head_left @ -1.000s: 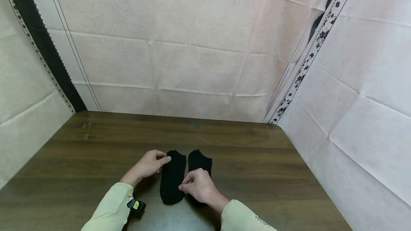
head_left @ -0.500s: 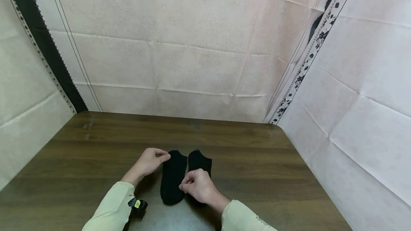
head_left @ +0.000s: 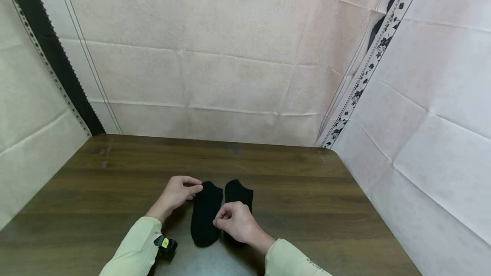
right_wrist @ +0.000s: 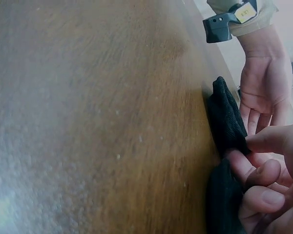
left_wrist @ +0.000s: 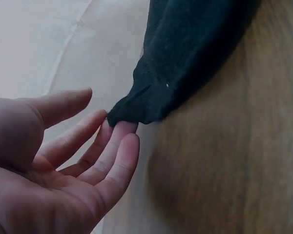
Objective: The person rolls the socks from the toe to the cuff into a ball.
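Two black ankle socks lie side by side on the wooden table, cuffs toward the far edge. At the left sock's (head_left: 206, 216) outer cuff corner is my left hand (head_left: 176, 191). In the left wrist view its fingertips touch the cuff edge of the sock (left_wrist: 180, 63), while the thumb stands apart from it. My right hand (head_left: 239, 224) pinches the left sock's inner edge between thumb and index finger, seen in the right wrist view at the sock (right_wrist: 227, 117). It covers the lower part of the right sock (head_left: 239, 191); that sock's cuff shows beyond it.
The brown wooden table (head_left: 307, 208) extends on all sides of the socks. Pale patterned cloth (head_left: 230, 63) hangs behind the far edge, with more cloth at the left and right. A black device (head_left: 166, 245) is strapped to the left wrist.
My left hand has drawn slightly left and away, its thumb moving off the top of the sock to the edge. The left sock has shifted very slightly. My right hand stays nearly still.
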The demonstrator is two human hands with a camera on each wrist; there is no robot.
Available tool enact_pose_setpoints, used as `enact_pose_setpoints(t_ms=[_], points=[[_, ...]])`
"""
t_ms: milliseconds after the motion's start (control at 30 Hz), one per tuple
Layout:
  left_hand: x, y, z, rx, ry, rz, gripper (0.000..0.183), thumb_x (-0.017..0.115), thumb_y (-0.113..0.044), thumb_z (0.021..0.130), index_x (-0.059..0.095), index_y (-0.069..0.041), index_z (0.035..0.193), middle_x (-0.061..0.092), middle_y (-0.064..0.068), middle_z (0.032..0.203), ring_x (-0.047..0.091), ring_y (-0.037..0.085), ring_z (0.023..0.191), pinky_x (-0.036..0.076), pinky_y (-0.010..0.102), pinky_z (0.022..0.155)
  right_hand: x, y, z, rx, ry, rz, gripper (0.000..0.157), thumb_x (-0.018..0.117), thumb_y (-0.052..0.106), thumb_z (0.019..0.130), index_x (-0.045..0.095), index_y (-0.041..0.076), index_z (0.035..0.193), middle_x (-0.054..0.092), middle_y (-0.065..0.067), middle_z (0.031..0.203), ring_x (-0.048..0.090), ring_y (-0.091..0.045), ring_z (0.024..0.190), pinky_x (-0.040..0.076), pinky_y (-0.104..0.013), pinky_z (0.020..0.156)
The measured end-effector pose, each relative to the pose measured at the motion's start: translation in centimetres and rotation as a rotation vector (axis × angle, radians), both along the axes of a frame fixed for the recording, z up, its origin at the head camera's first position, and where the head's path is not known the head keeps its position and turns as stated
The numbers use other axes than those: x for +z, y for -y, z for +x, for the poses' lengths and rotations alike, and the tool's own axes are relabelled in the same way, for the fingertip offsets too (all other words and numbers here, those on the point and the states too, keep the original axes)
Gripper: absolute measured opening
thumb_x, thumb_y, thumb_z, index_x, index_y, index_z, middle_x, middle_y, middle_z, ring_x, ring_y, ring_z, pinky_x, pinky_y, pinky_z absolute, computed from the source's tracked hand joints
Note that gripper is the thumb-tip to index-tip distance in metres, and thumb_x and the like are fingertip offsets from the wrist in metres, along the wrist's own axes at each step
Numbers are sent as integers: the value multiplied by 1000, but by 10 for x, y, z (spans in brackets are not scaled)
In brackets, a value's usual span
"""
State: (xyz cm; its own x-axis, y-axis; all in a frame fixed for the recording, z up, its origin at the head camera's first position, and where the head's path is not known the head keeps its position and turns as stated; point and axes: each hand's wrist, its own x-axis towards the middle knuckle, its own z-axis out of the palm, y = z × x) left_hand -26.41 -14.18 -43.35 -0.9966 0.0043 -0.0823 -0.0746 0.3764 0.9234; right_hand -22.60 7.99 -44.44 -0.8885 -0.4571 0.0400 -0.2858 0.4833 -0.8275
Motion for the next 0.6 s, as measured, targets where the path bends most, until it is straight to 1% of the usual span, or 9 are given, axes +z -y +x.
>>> enact_pose_setpoints(t_ms=[167, 267, 433, 600], points=[[-2, 0, -1, 12, -23, 39, 21, 68, -2, 94, 69, 6, 114, 69, 13, 100, 66, 24, 83, 57, 39, 76, -1, 0, 0, 10, 33, -5, 11, 76, 11, 89, 73, 14, 78, 66, 8, 66, 57, -5, 57, 45, -23, 51], [-3, 0, -1, 22, -21, 36, 19, 67, 0, 94, 70, 6, 112, 69, 12, 98, 66, 24, 82, 57, 38, 75, -2, 0, 0, 11, 39, -8, 12, 76, 11, 89, 72, 14, 78, 66, 8, 66, 58, -5, 57, 45, -23, 51], [-4, 1, -1, 24, -22, 10, 17, 66, 0, 95, 72, 5, 110, 68, 15, 102, 66, 23, 80, 58, 38, 74, -2, 0, 1, 10, 35, -14, 12, 76, 10, 89, 71, 13, 78, 66, 8, 65, 57, -4, 56, 44, -22, 51], [-3, 0, -1, 31, -42, 6, 15, 64, 0, 96, 74, 4, 107, 68, 16, 106, 67, 24, 84, 58, 39, 74, -1, 0, 3, -4, 42, -43, 11, 77, 9, 88, 72, 12, 78, 66, 7, 65, 55, -5, 54, 43, -22, 50]])
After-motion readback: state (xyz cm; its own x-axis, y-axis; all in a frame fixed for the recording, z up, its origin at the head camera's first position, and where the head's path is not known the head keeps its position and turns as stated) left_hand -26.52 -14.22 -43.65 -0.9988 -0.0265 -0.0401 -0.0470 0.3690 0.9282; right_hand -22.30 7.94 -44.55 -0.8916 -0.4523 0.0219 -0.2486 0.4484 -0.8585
